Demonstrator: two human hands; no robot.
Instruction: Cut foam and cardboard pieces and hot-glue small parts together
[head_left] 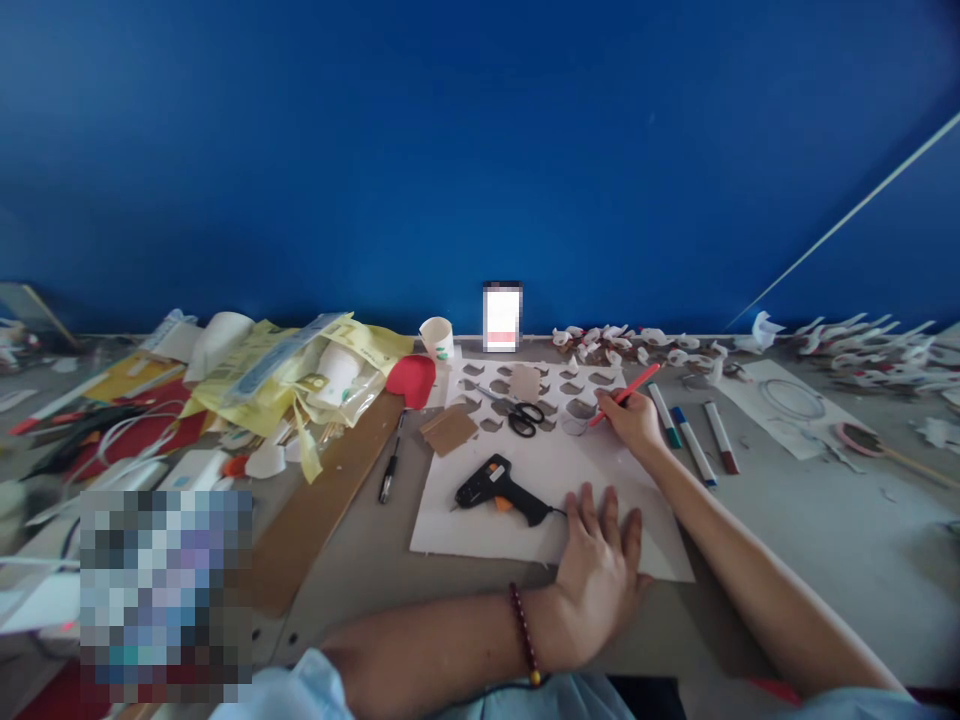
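Note:
My left hand (600, 570) lies flat with fingers spread on the lower right of a white paper sheet (450, 515). In my right hand (634, 425) is a red pen (641, 380), its lower end near a round outline beside the cut-out holes in the upper part of the sheet. A black glue gun (510, 490) rests on the paper, left of my left hand. Black-handled scissors (525, 415) lie across the holes. Two brown cardboard pieces, one square (525, 382) and one larger (448, 430), are on the sheet too.
Several markers (694, 445) lie right of my right hand. A black pen (390, 465) is left of the sheet. Yellow packaging (255, 385) and clutter fill the left side. A paper cup (437, 338) and a lit phone (502, 318) stand by the blue wall. White paper curls (667, 345) line the back.

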